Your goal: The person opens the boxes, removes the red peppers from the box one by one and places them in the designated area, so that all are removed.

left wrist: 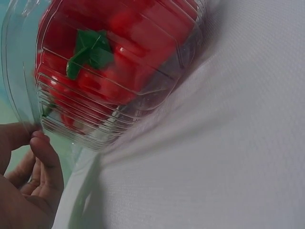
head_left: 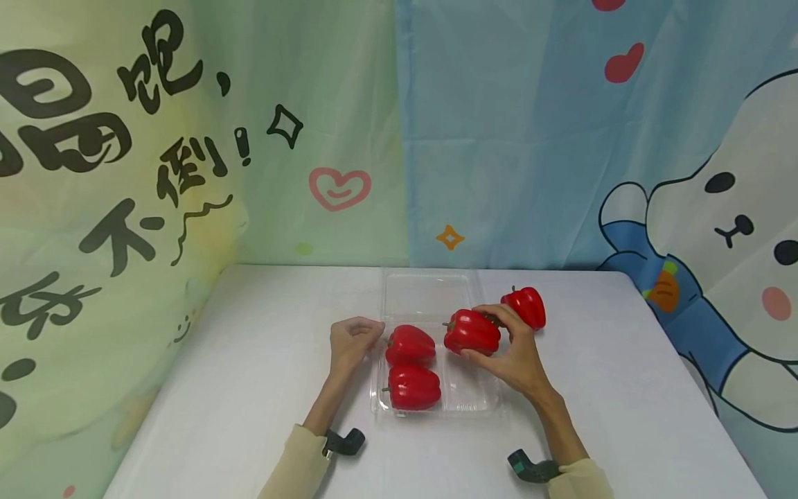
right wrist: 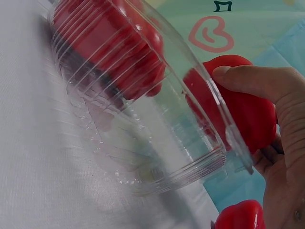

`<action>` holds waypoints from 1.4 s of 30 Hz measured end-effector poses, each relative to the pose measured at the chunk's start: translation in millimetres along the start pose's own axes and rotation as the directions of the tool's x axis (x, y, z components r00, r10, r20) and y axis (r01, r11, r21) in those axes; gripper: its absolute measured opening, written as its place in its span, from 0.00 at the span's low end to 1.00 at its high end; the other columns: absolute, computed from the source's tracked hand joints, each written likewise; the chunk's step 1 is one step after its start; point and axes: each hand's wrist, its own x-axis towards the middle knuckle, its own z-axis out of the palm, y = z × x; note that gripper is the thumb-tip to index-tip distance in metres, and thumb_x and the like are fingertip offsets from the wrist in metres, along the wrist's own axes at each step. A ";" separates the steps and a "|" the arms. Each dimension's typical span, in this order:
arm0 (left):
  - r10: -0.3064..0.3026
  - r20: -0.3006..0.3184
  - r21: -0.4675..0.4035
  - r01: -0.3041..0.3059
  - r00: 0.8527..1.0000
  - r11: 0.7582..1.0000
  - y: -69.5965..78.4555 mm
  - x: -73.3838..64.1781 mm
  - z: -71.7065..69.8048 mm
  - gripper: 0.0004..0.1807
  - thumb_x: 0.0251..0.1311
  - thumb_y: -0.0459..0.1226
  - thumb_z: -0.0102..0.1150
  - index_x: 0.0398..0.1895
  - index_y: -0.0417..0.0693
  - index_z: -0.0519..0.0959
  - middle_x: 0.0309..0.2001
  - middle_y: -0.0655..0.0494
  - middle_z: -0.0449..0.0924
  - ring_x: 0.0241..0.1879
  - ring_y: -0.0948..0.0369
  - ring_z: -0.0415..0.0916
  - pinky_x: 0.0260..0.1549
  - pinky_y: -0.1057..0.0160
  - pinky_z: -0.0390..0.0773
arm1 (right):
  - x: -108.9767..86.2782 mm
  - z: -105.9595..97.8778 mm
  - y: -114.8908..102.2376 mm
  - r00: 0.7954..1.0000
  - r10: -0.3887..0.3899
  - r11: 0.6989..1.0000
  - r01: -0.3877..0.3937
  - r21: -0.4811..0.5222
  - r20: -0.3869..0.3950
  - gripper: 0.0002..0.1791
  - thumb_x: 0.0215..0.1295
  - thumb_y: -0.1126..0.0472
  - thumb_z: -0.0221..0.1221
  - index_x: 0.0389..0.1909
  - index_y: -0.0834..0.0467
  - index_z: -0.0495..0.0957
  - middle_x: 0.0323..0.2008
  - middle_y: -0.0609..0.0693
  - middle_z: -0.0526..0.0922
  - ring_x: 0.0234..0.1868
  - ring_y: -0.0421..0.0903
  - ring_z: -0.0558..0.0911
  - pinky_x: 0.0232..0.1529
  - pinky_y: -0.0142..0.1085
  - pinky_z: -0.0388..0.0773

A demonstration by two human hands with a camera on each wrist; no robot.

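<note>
A clear plastic clamshell box [head_left: 470,395] lies on the table with its lid [head_left: 430,294] folded back. Two red bell peppers [head_left: 409,345] [head_left: 414,387] sit in its left half, stems to the left. My right hand [head_left: 520,353] grips a third red bell pepper [head_left: 472,332] between thumb and fingers, over the box's right half at the back. In the right wrist view this held pepper [right wrist: 243,107] shows behind the box's clear rim. My left hand [head_left: 355,343] pinches the left rim of the box with thumb and finger; the left wrist view shows the pinched rim [left wrist: 28,112].
Another red bell pepper [head_left: 526,308] lies on the white table [head_left: 280,333] beyond my right hand, right of the box. Printed curtains [head_left: 499,173] hang behind and at the left of the table. A dark camera [head_left: 345,441] is strapped at each wrist.
</note>
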 end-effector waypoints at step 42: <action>-0.010 0.006 0.019 0.010 1.000 1.000 -1.7 1.0 -0.5 0.09 0.68 0.35 0.71 0.36 0.34 0.90 0.25 0.43 0.89 0.21 0.65 0.79 0.21 0.69 0.77 | -2.4 -5.5 7.0 0.993 0.023 1.000 -0.023 0.002 -0.112 0.47 0.43 0.65 0.86 0.68 0.55 0.79 0.64 0.54 0.85 0.60 0.30 0.79 0.61 0.20 0.76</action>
